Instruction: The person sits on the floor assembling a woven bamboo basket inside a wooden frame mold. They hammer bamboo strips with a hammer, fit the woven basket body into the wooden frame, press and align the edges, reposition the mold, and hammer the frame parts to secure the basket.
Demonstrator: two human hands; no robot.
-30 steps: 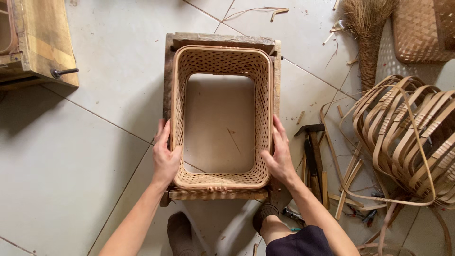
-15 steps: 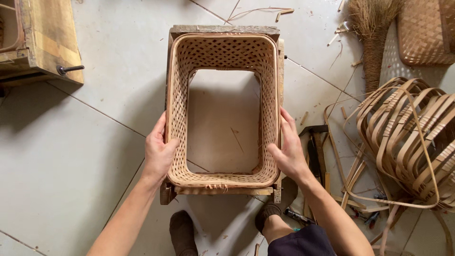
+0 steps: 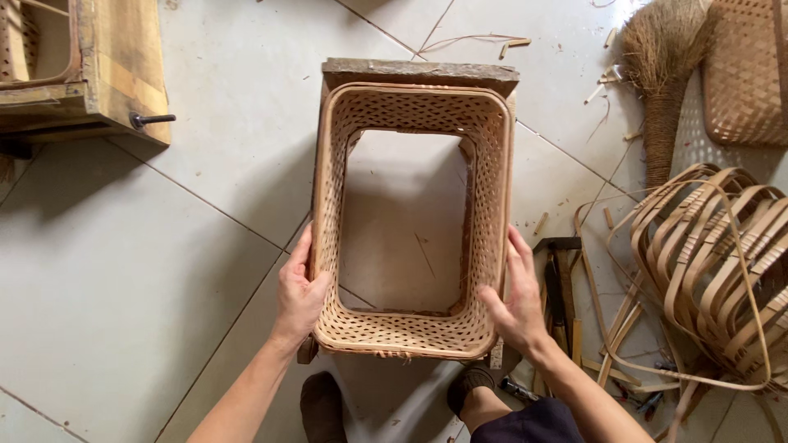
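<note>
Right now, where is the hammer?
The hammer lies on the tiled floor on the right, just beyond the right hand, between the woven basket frame and the coil of bamboo strips.

The left hand (image 3: 300, 299) and right hand (image 3: 515, 305) clasp opposite sides of a bottomless woven rattan frame (image 3: 410, 221) above the tiled floor (image 3: 164, 271); bamboo strips (image 3: 714, 262) lie nearby.
</note>
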